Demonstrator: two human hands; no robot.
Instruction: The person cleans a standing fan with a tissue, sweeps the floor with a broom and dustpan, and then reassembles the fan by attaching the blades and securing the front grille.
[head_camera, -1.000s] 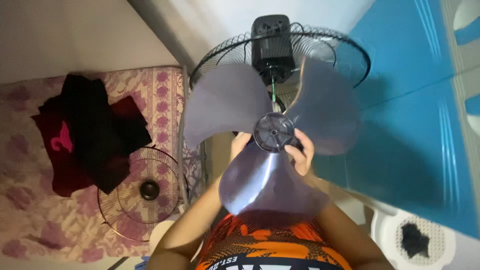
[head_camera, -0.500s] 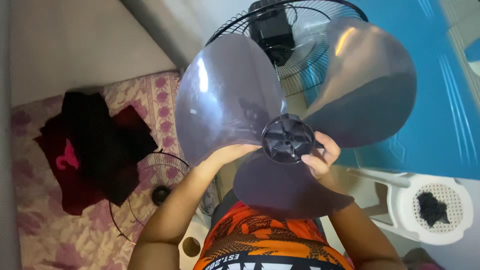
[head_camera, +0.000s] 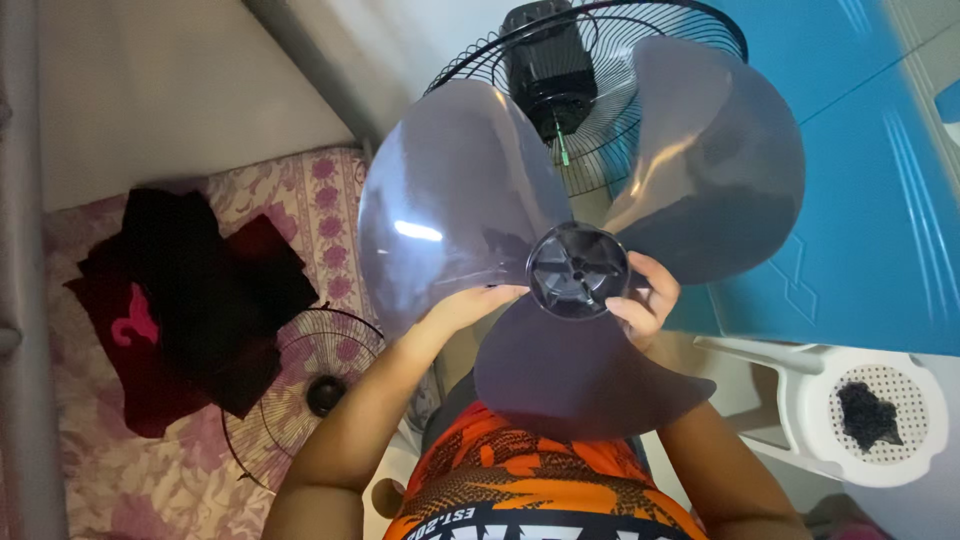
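Hands are holding a translucent grey three-blade fan propeller (head_camera: 470, 200) up before the fan motor (head_camera: 548, 65) and black rear grille (head_camera: 640, 60). Right hand (head_camera: 645, 298) fingers are clamped on the propeller's dark hub (head_camera: 578, 271); left hand (head_camera: 465, 308) fingers are pressing flat under a blade beside the hub. Front grille (head_camera: 300, 390) is lying on the floral bed (head_camera: 120, 470), just beside dark clothing (head_camera: 190, 290).

fan blade (head_camera: 580, 240) held up between left hand (head_camera: 462, 305) and right hand (head_camera: 645, 300) | fan motor (head_camera: 548, 65) with rear grille (head_camera: 680, 30) behind blade | front grille (head_camera: 305, 390) and clothes (head_camera: 190, 290) on mattress (head_camera: 100, 480), left | plastic stool (head_camera: 870, 420) right
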